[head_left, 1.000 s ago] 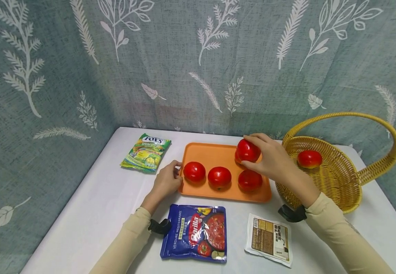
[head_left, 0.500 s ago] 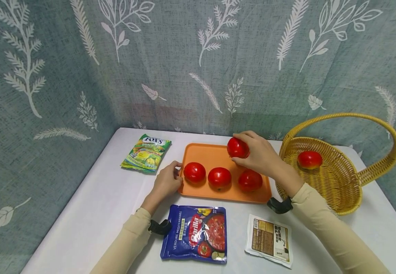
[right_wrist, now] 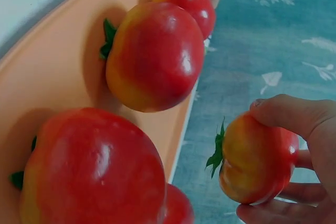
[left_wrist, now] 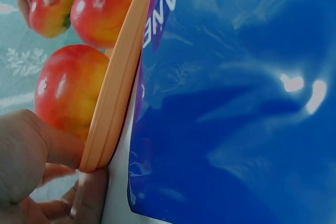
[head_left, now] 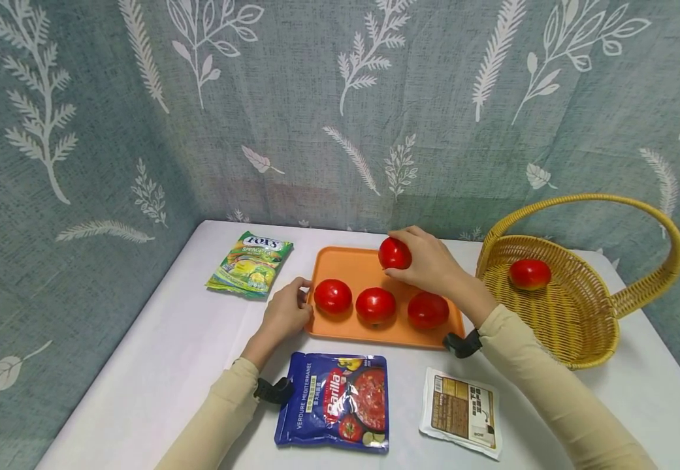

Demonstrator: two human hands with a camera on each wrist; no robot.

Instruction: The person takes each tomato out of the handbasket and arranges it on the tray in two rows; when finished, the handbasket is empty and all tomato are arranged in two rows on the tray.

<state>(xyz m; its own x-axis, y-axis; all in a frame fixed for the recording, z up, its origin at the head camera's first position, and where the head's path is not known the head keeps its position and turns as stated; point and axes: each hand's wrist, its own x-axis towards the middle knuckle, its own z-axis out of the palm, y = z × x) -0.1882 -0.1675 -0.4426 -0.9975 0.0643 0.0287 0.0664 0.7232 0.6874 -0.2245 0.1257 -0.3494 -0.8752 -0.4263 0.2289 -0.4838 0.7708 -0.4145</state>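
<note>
My right hand grips a red tomato over the back middle of an orange tray. In the right wrist view that tomato shows a yellowish end and a green stem, with the thumb and fingers around it. Three tomatoes, left, middle and right, lie along the tray's front. Part of one more tomato shows in the right wrist view, hidden in the head view. My left hand pinches the tray's left rim; in the left wrist view its thumb and fingers meet the orange edge.
A wicker basket with a tall handle stands at the right, one tomato inside. A green candy bag lies at the left. A blue sauce pouch and a white-and-brown packet lie in front of the tray. Curtain hangs behind.
The right hand has carried its tomato leftward, from above the tray's back right to its back middle. The left hand stays at the left rim.
</note>
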